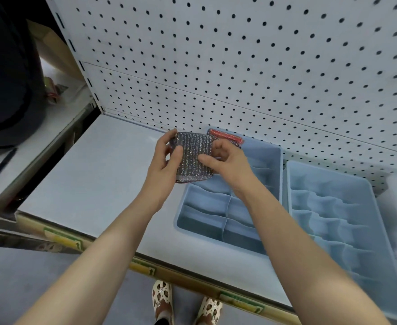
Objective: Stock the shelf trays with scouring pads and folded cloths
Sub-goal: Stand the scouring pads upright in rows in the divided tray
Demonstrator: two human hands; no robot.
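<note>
At the bottom edge stand two patterned cream shoes (161,299) on the grey floor (17,277), just before the front lip of the white shelf (94,174), which carries yellow and green label strips (62,238). Both bare forearms reach up over the shelf. On it lie two pale blue divided trays side by side: the nearer-left tray (194,231), whose compartments show partly under the right forearm, and the right tray (333,207), with wavy partitions (its near end runs blurred toward the corner).

Above the left tray's far-left corner both hands hold a silvery grey scouring pad (194,158), lifted off the shelf. The left hand (163,165) grips its left edge, thumb on the front face and fingers curled behind. The right hand (225,160) pinches the pad's right side, its fingers bent onto the glittering weave. Just behind, at the left tray's far end, a red scouring pad (225,136) stands on edge, partly hidden by the grey one.

Farther back rises the white pegboard (239,55). To the far left, a dark bulky shape (7,78) sits beside a cardboard box (52,45).
</note>
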